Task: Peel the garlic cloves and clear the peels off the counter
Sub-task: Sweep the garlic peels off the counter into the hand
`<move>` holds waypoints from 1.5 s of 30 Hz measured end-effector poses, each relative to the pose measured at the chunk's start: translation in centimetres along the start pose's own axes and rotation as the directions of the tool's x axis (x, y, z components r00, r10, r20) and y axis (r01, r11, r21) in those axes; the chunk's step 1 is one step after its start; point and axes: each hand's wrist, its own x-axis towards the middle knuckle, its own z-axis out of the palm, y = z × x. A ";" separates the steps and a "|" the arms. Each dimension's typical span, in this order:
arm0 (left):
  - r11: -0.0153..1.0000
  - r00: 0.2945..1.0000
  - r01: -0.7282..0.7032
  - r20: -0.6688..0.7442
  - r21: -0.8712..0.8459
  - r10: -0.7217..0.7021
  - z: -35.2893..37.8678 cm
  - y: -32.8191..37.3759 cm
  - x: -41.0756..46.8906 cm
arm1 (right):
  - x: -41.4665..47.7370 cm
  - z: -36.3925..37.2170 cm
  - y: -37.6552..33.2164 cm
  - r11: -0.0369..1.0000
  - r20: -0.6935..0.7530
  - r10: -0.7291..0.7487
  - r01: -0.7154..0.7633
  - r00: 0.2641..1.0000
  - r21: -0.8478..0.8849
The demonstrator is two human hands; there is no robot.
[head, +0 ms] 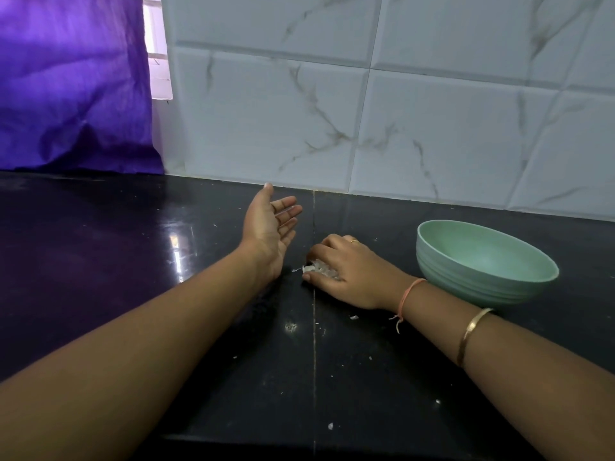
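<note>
Black polished stone makes up the counter, and a pale green bowl stands upright on it; every place below is told from that bowl.

Head view: just left of the bowl the right hand lies knuckles up on the counter, its fingers curled down and its thumb drawn in, gripping a small heap of white garlic peels. The peels stick out at the side of the hand away from the bowl, between thumb and forefinger, touching the stone. This hand wears a ring, and its wrist, close beside the bowl's near wall, carries a pink thread and a gold bangle.

Farther left of the bowl, near the peels but apart from them, the left hand is held with its palm turned toward the bowl, fingers straight and lightly together, thumb lifted, holding nothing. Whether its edge touches the counter I cannot tell.

Nearer the camera than the bowl, loose white flakes lie scattered on the stone. Behind the bowl rises a wall of marbled tiles, and far to the bowl's left hangs a purple curtain
</note>
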 end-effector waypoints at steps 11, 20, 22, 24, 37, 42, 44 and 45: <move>1.000 1.000 0.023 0.002 -0.017 -0.023 0.0 0.1 0.1 | 1.1 0.3 0.4 0.989 -0.115 0.107 -0.118 0.988 -0.094; 0.997 0.998 0.069 -0.006 -0.028 -0.070 0.2 0.4 -0.4 | 1.1 -0.8 1.2 0.924 -0.099 0.378 -0.369 0.920 0.096; 0.993 0.993 0.116 -0.013 -0.023 -0.116 0.5 0.4 -0.6 | 1.5 -1.3 1.4 0.886 -0.084 0.431 -0.403 0.898 0.230; 0.984 0.984 0.177 0.000 -0.038 -0.177 1.0 0.2 -1.1 | 1.8 -1.7 1.2 0.807 -0.063 0.472 -0.402 0.879 0.433; 0.891 0.945 0.323 0.063 -0.318 -0.320 2.0 -0.4 -2.2 | 5.6 -2.2 -5.1 -0.161 0.138 0.676 -0.038 0.724 0.986; 0.892 0.965 0.199 -0.078 -0.407 -0.251 1.9 -0.2 -2.0 | 6.8 -2.3 -6.4 -0.227 0.079 0.694 0.113 0.716 0.967; 0.885 0.973 0.178 -0.058 -0.431 -0.224 1.9 -0.1 -1.9 | 6.8 -2.3 -6.6 -0.231 0.045 0.685 0.159 0.727 0.960; 0.881 0.976 0.166 -0.053 -0.443 -0.210 1.8 0.0 -1.9 | 6.8 -2.2 -6.6 -0.223 0.032 0.683 0.166 0.730 0.961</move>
